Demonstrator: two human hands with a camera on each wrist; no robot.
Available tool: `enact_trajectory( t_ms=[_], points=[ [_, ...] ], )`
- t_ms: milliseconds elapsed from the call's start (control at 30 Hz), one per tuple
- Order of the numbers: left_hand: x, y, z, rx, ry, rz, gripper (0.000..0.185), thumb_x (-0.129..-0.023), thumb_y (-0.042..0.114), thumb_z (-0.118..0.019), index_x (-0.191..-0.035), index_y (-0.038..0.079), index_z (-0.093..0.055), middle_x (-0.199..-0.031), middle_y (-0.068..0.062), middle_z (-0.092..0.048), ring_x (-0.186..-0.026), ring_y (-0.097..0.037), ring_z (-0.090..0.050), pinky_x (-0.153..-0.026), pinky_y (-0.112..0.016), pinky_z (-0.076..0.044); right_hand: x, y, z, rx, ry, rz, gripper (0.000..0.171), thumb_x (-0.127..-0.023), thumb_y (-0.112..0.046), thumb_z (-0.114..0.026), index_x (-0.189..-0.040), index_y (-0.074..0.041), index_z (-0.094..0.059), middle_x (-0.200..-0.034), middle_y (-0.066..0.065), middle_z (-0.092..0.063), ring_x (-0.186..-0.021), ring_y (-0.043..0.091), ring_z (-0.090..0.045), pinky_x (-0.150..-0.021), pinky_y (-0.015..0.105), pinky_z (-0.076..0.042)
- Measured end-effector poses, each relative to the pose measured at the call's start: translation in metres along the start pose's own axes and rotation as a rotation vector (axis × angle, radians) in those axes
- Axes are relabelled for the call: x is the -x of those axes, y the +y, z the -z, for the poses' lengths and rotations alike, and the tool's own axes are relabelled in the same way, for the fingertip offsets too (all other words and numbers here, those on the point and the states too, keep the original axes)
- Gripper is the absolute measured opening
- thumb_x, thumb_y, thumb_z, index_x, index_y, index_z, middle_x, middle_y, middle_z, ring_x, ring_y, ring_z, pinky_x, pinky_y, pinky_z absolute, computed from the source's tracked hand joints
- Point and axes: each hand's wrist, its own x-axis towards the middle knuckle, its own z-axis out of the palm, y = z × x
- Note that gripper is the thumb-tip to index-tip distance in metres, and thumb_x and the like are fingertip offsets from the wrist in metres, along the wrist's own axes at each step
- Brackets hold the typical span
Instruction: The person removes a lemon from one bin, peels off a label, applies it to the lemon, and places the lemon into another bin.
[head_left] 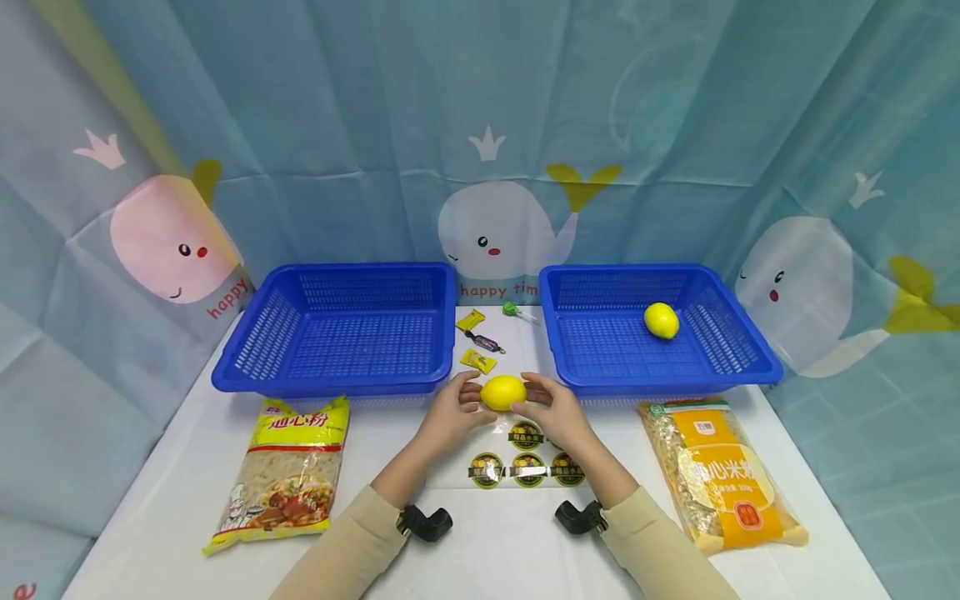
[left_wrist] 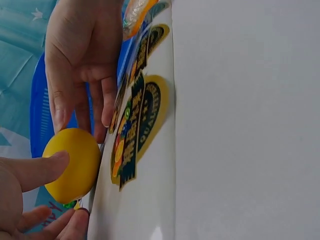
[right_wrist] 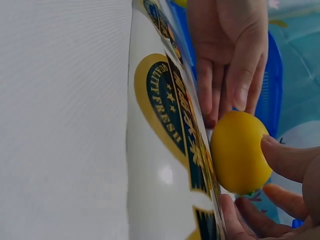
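A yellow lemon [head_left: 503, 392] sits between my two hands, low over the top of a sticker sheet [head_left: 457, 477] with round black-and-gold labels. My left hand [head_left: 453, 410] holds its left end, the thumb [left_wrist: 56, 165] pressed on the lemon's side in the left wrist view. From the right, my right hand [head_left: 557, 412] holds the other end, its thumb [right_wrist: 280, 156] against the peel. Fingers of both hands curve about the lemon, partly hidden behind it. A second lemon [head_left: 662, 321] lies in the right blue basket [head_left: 660, 389].
Another blue basket [head_left: 330, 388] stands at the back left. Between the baskets lie yellow-wrapped candies [head_left: 478, 361], a purple-wrapped candy [head_left: 486, 342] and a green lollipop [head_left: 511, 308]. A macaroni bag [head_left: 288, 467] lies at left, an orange-labelled bag [head_left: 723, 475] at right.
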Motion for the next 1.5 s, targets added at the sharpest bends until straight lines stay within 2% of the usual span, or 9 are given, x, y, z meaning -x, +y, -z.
enact_trajectory(
  t_ms=[233,367,633,800,967,1100,1167,1333,1500],
  points=[
    [0.022,-0.002,0.007,-0.038,0.047,0.052,0.083,-0.081,0.011,-0.084,-0.152,0.006,-0.040,-0.129,-0.016,-0.062,-0.117,-0.031,-0.063,-0.102,-0.043,-0.054,0.012,0.000,0.003,0.111,0.023,0.022,0.069,-0.087,-0.022,-0.081,-0.148,-0.011,-0.050,-0.136,0.010,-0.063,-0.113,0.025,-0.064,-0.094,0.042,-0.057],
    [0.038,-0.005,0.015,-0.067,0.064,0.024,0.081,-0.082,0.011,-0.083,-0.151,0.005,-0.040,-0.128,-0.016,-0.064,-0.116,-0.031,-0.065,-0.102,-0.042,-0.054,0.023,-0.003,0.005,0.239,0.025,0.040,0.067,-0.086,-0.024,-0.082,-0.145,-0.009,-0.054,-0.129,0.010,-0.066,-0.104,0.023,-0.061,-0.089,0.041,-0.054],
    [0.059,-0.006,0.023,-0.073,0.049,-0.064,0.067,-0.084,0.007,-0.081,-0.143,0.003,-0.050,-0.124,-0.016,-0.066,-0.113,-0.030,-0.067,-0.099,-0.037,-0.055,0.030,-0.001,0.004,0.593,-0.018,0.098,0.059,-0.073,-0.043,-0.090,-0.118,-0.010,-0.071,-0.113,0.007,-0.065,-0.106,0.030,-0.055,-0.095,0.047,-0.048],
    [0.064,-0.010,0.023,-0.126,0.034,-0.120,0.052,-0.082,0.007,-0.081,-0.131,0.004,-0.062,-0.114,-0.012,-0.071,-0.102,-0.026,-0.067,-0.089,-0.035,-0.058,0.028,-0.002,0.002,0.664,-0.026,0.099,0.047,-0.068,-0.042,-0.093,-0.096,-0.013,-0.068,-0.099,0.004,-0.060,-0.097,0.027,-0.051,-0.091,0.043,-0.042],
    [0.066,-0.011,0.024,-0.189,0.007,-0.168,0.041,-0.083,0.008,-0.081,-0.121,0.005,-0.068,-0.104,-0.010,-0.071,-0.089,-0.023,-0.065,-0.079,-0.034,-0.058,0.026,-0.008,0.007,0.590,-0.085,0.064,0.045,-0.069,-0.035,-0.093,-0.090,-0.017,-0.059,-0.092,0.000,-0.060,-0.090,0.021,-0.054,-0.085,0.041,-0.045],
    [0.069,-0.005,0.028,-0.285,-0.028,-0.234,0.033,-0.082,0.011,-0.082,-0.113,0.007,-0.072,-0.096,-0.007,-0.068,-0.079,-0.022,-0.060,-0.070,-0.026,-0.053,0.022,-0.011,0.014,0.462,-0.180,0.040,0.039,-0.074,-0.031,-0.091,-0.099,-0.017,-0.065,-0.107,0.003,-0.068,-0.102,0.024,-0.061,-0.091,0.047,-0.051],
    [0.071,-0.001,0.028,-0.349,-0.055,-0.278,0.032,-0.082,0.013,-0.083,-0.113,0.009,-0.072,-0.099,-0.004,-0.066,-0.080,-0.020,-0.058,-0.069,-0.024,-0.048,0.019,-0.011,0.019,0.396,-0.254,0.053,0.034,-0.076,-0.031,-0.089,-0.101,-0.017,-0.070,-0.107,0.002,-0.070,-0.102,0.023,-0.063,-0.092,0.046,-0.052],
    [0.076,0.006,0.026,-0.472,-0.106,-0.342,0.031,-0.082,0.026,-0.085,-0.108,0.015,-0.074,-0.106,0.001,-0.062,-0.093,-0.016,-0.055,-0.082,-0.032,-0.049,0.012,-0.009,0.030,0.205,-0.429,0.045,0.025,-0.082,-0.032,-0.084,-0.094,-0.012,-0.074,-0.085,-0.002,-0.071,-0.078,0.014,-0.062,-0.074,0.031,-0.053],
    [0.078,0.011,0.024,-0.541,-0.090,-0.344,0.025,-0.080,0.032,-0.086,-0.097,0.020,-0.073,-0.101,0.004,-0.060,-0.100,-0.013,-0.053,-0.093,-0.039,-0.050,0.009,-0.011,0.032,0.031,-0.498,-0.012,0.025,-0.085,-0.024,-0.082,-0.097,-0.004,-0.073,-0.082,0.003,-0.074,-0.067,0.011,-0.066,-0.063,0.026,-0.058]
  ],
)
